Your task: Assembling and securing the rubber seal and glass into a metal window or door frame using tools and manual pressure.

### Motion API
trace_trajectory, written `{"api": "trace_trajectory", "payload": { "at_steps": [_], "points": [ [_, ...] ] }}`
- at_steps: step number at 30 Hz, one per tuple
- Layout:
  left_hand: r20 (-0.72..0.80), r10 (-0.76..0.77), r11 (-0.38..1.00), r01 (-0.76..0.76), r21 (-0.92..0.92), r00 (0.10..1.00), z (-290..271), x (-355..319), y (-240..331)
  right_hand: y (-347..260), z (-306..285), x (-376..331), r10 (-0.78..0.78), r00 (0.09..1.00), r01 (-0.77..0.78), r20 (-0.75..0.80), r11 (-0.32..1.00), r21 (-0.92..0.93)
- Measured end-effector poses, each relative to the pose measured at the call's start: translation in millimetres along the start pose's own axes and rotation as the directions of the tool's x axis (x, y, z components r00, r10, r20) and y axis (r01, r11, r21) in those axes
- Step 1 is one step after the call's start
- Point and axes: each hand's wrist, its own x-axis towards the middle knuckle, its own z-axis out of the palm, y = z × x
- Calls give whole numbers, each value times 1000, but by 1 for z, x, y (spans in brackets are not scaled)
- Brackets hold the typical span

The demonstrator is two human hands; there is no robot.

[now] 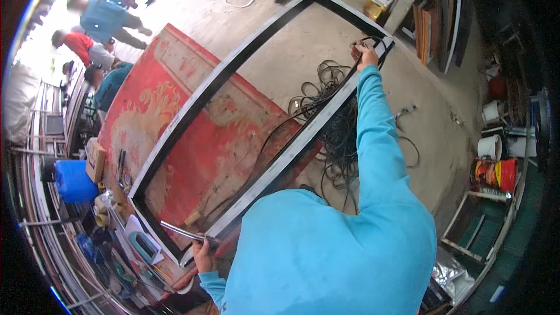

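Observation:
A large rectangular window frame (195,96), white-grey outside with black inner edges, lies at a slant across a red painted tabletop and reaches past its right end. At its far right corner my right hand (366,54) is closed on a thin black rubber strip (344,83), which runs back along the frame's near side. My left hand (202,255), at the near left corner, grips a shiny metal rod (179,230) that points left over the frame. The fingertips of my left hand are partly hidden.
The red tabletop (146,93) has worn, faded patterns. A tangle of black strip (338,151) lies on the floor. To the left are a blue jerrycan (76,181) and tools; several people (108,14) are at the far left. Buckets (493,147) line the right side.

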Motion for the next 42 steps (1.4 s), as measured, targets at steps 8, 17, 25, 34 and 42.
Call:
{"api": "trace_trajectory", "payload": {
  "at_steps": [8,17,25,34,42],
  "points": [
    [-56,52,998,-50,33,997,-3,-37,-17,-62,-11,-6,-257,928,335,-270,893,301],
    [31,-92,992,89,89,995,-25,-27,-34,-94,-178,-77,-3,965,56,-261,979,195],
    [262,-90,994,69,88,961,-26,9,-14,-5,-358,-210,188,863,-26,-470,944,330],
    [247,-109,950,27,312,963,-18,18,5,-66,-268,-177,147,628,364,-764,813,455],
    [202,-152,893,47,447,967,14,-10,18,-97,-81,-60,-190,981,192,32,979,-68]
  ]
}}
